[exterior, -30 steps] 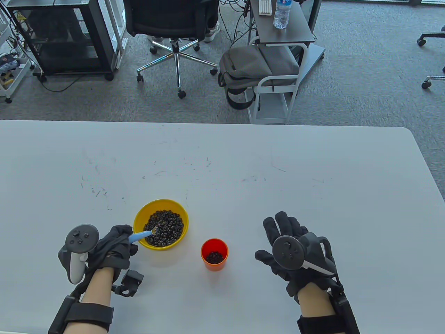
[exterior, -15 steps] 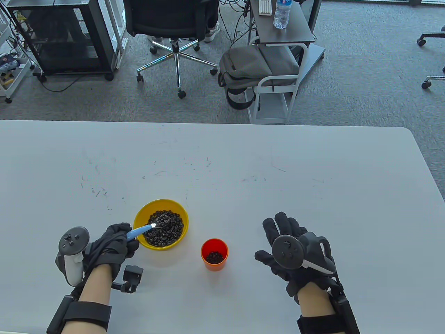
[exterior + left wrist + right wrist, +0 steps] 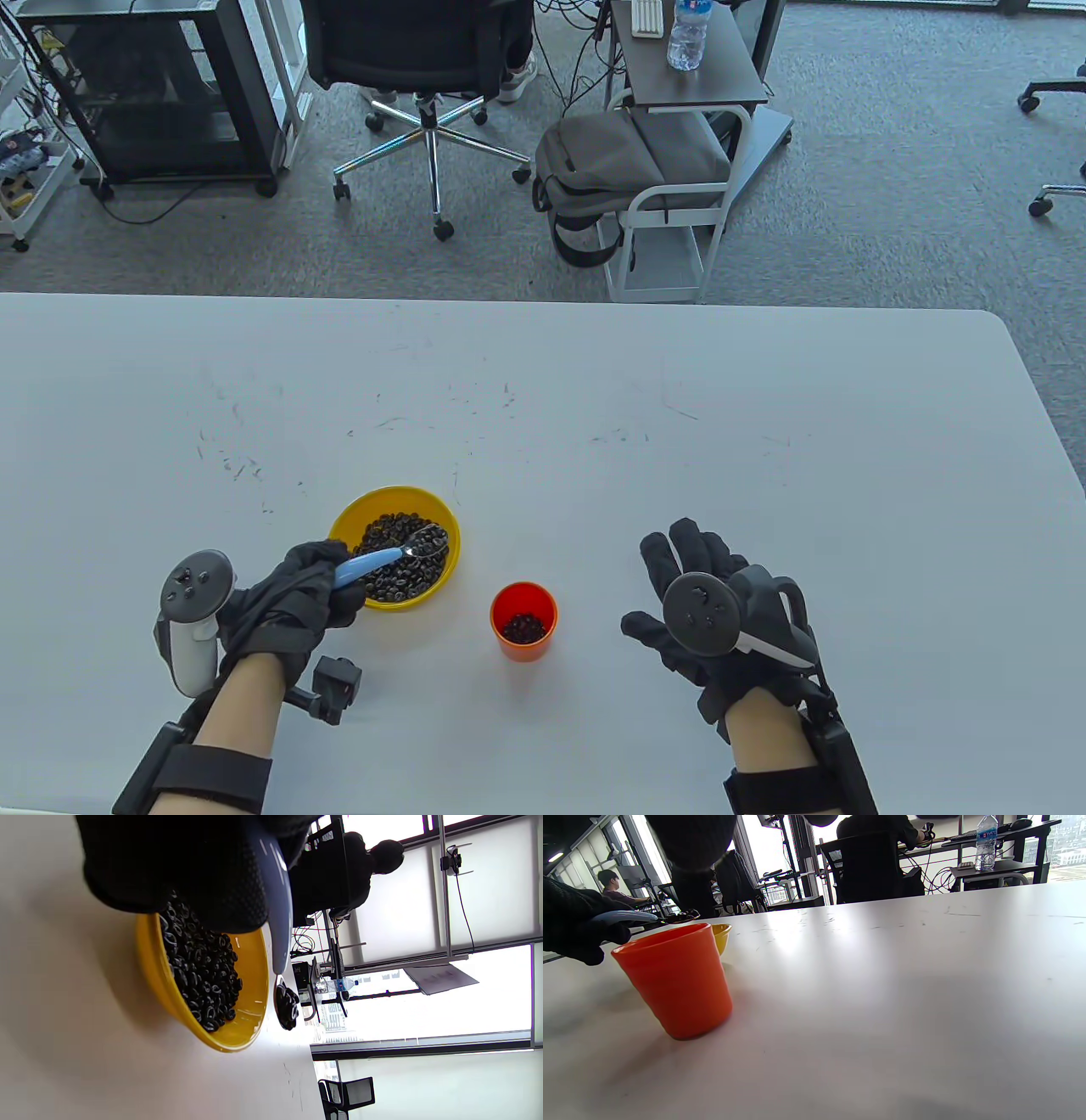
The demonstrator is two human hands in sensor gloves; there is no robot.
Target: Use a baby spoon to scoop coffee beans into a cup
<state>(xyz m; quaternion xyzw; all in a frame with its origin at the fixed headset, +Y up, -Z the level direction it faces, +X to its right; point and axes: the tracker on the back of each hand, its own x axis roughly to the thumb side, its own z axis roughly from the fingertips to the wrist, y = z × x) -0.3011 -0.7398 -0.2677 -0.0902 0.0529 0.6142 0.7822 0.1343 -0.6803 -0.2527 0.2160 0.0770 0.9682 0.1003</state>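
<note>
My left hand point(image 3: 305, 590) grips the blue handle of a baby spoon point(image 3: 386, 556). The spoon's metal bowl point(image 3: 427, 542) is loaded with coffee beans and is lifted over the right side of the yellow bowl point(image 3: 344, 518) of beans. In the left wrist view the spoon point(image 3: 280, 925) holds a heap of beans point(image 3: 287, 1005) clear above the yellow bowl point(image 3: 165, 984). An orange cup point(image 3: 523, 643) with some beans in it stands to the bowl's right; it also shows in the right wrist view point(image 3: 676, 980). My right hand point(image 3: 691, 594) rests flat and empty on the table, right of the cup.
The white table point(image 3: 764, 407) has scuff marks across its middle. Beyond its far edge are an office chair point(image 3: 424, 59), a backpack point(image 3: 619, 161) and a side cart with a water bottle point(image 3: 687, 34).
My left hand has lifted the spoon out of the beans with a load and moved it to the right across the bowl. My right hand has not moved.
</note>
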